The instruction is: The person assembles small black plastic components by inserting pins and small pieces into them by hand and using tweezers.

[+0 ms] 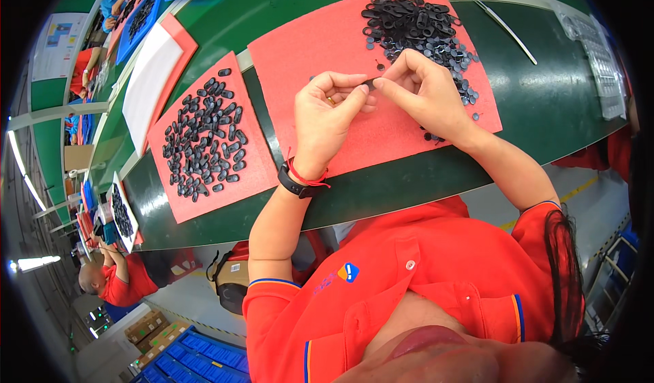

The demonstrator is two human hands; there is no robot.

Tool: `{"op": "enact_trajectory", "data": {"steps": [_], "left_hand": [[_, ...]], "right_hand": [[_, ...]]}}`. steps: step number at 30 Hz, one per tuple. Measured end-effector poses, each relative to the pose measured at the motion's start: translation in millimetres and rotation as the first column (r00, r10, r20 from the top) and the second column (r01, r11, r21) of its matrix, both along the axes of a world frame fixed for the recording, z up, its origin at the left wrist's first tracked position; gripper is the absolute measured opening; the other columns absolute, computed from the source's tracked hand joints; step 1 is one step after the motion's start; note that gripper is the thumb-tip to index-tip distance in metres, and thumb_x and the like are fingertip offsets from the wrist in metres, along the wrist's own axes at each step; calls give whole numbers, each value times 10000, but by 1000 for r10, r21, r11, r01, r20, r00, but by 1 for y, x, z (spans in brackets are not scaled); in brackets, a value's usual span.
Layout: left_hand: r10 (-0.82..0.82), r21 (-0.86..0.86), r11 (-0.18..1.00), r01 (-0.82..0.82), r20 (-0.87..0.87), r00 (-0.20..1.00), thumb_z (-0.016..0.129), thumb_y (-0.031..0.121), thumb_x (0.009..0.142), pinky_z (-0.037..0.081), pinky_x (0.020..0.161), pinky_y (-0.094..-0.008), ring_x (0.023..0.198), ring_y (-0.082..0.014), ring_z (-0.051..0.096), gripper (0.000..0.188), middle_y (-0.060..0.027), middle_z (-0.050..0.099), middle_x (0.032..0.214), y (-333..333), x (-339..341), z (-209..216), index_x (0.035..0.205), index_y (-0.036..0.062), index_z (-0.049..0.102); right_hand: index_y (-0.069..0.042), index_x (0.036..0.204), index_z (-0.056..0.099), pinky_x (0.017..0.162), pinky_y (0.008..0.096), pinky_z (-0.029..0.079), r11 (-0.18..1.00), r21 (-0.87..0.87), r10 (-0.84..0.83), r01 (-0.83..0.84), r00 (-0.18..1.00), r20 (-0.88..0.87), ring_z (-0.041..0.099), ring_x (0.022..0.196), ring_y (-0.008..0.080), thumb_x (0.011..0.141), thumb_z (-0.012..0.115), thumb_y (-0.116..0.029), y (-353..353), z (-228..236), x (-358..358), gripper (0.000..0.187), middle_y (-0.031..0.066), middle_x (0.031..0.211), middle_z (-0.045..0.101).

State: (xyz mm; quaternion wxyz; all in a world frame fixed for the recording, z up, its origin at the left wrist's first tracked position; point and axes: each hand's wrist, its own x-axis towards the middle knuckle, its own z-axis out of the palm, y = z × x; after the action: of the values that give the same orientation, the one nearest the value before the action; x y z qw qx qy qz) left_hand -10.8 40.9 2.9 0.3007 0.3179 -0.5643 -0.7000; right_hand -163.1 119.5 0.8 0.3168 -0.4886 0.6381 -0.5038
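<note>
Over a large pink foam mat (293, 49), my two hands meet around a small black plastic part (370, 83). My left hand (319, 117) pinches it between thumb and fingers. From the other side, my right hand (434, 100) closes thumb and fingertips on it, partly covering it. Just beyond my right hand lie a heap of black oval parts with holes (409, 15) and a spread of small dark round discs (443, 52). On a smaller pink mat (184, 209) to the left, many black oval pieces (204, 138) lie in loose rows.
Right of the mat, a thin pale metal tool (507, 32) rests on the green table (518, 93). A clear plastic tray (599, 63) stands at the far right. White and pink sheets (153, 76) and a blue bin (139, 25) are at the left; a co-worker (126, 281) sits beyond.
</note>
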Motion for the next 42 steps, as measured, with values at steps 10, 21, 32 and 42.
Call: {"op": "enact_trajectory", "data": {"steps": [10,21,32,42], "left_hand": [[-16,7,1000,16,3,1000,592,-18,832,544,663,-249,711,-160,650,146,-142,649,829,2,0,5,966,-76,580],[-58,95,994,57,10,998,601,-19,814,554,581,-255,664,-148,639,135,-130,643,797,1,1,6,931,-87,591],[-97,70,993,91,93,991,622,2,810,468,512,-185,604,-84,583,133,-92,645,802,2,4,1,925,-58,595],[-58,-86,994,70,131,990,633,47,775,484,540,-211,602,-88,591,131,-84,645,754,5,2,-3,872,-36,602]], "right_hand": [[-1,916,578,500,177,386,986,108,106,-124,981,161,516,585,19,829,628,-135,-2,3,-5,167,-4,730,603],[-11,860,559,493,185,391,978,101,155,-181,962,227,512,577,27,831,612,-131,-1,-5,-6,134,-2,716,593],[-27,824,516,470,184,340,970,34,218,-241,924,315,457,564,10,823,564,-101,-3,-14,-3,89,-26,688,540],[-21,780,503,475,182,306,989,69,133,-133,991,-5,416,553,6,795,573,-33,3,2,8,73,-34,673,494]]}}
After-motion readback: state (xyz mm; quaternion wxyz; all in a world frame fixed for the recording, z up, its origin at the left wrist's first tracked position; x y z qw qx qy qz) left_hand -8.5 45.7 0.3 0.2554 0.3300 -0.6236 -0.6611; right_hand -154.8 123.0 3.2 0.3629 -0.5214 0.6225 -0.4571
